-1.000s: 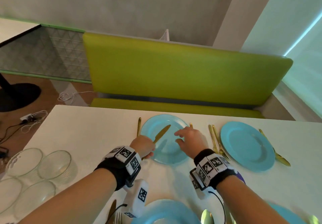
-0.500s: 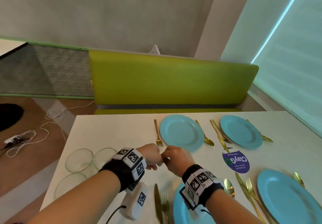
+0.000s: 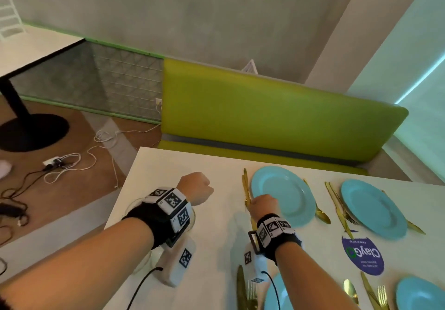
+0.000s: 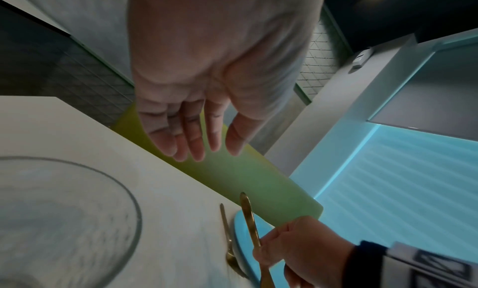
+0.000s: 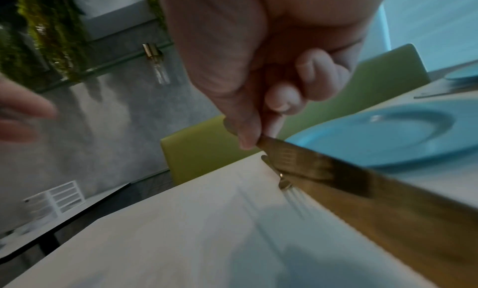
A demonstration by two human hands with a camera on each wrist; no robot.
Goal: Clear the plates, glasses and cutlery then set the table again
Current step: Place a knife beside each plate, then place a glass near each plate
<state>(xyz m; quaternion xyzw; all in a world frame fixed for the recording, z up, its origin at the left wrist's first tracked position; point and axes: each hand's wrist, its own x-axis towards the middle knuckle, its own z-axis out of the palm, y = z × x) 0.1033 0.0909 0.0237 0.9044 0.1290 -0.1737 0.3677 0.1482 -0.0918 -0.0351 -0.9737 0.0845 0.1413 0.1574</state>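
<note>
Since half a second ago the hands have parted: right hand [image 3: 263, 205] pinches the slim gold table knife [image 4: 249, 218], pointing twelve o'clock beside the round blue plate's [image 3: 283, 195] nine o'clock rim; left hand [image 4: 207, 100] hangs relaxed, empty.

Bare table [image 3: 216, 232] lies between the glass bowl [image 4: 64, 220] at the left edge and the fork [image 4: 227, 237] beside the far plate [image 3: 284, 196]. Rightward, cutlery [image 3: 337, 203] fills the gap between plates; the bench [image 3: 277, 114] walls the far edge.
</note>
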